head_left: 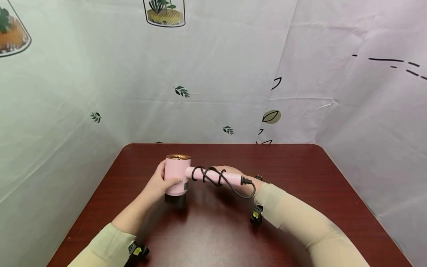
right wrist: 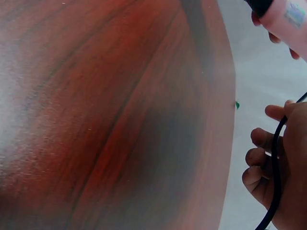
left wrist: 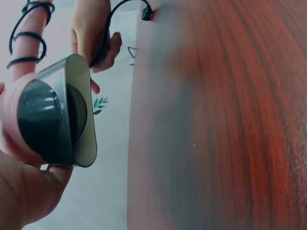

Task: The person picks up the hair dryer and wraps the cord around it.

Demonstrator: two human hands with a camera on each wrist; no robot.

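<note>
A pink hair dryer (head_left: 173, 174) with a gold-coloured rear rim is held above the table; its black nozzle (left wrist: 76, 115) points down. My left hand (head_left: 160, 187) grips the barrel, thumb across its near side. Black cord (head_left: 220, 177) winds around the pink handle (head_left: 230, 178), which extends to the right. Behind that handle is my right hand (head_left: 230, 170), largely hidden in the head view. In the right wrist view, the right hand's fingers (right wrist: 259, 158) curl around a black length of cord (right wrist: 277, 177) crossing the palm. A black cord end (left wrist: 146, 13) hangs beyond the hand in the left wrist view.
The dark red wooden table (head_left: 283, 163) has rounded far corners. Pale printed cloth (head_left: 217, 74) hangs behind it and along both sides. Black wrist devices (head_left: 257, 215) sit at both sleeves.
</note>
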